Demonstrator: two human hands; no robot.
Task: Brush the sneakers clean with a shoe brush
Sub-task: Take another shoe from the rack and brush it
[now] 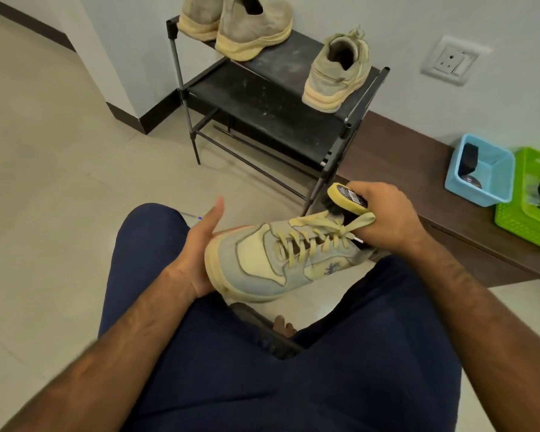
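Only blurred dark label [353, 198] on shoe brush [337, 191]

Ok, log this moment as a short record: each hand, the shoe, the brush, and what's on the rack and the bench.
left hand: cradles the toe end of the sneaker, thumb raised, fingers hidden behind the shoe
right hand: grips the shoe brush
shoe brush: bristles down at the sneaker's ankle opening, beside the lace ends
sneaker: held above the lap, toe towards the person's left
shoe rack: carries two boots and a second sneaker
bench: blue basket and green basket, side by side
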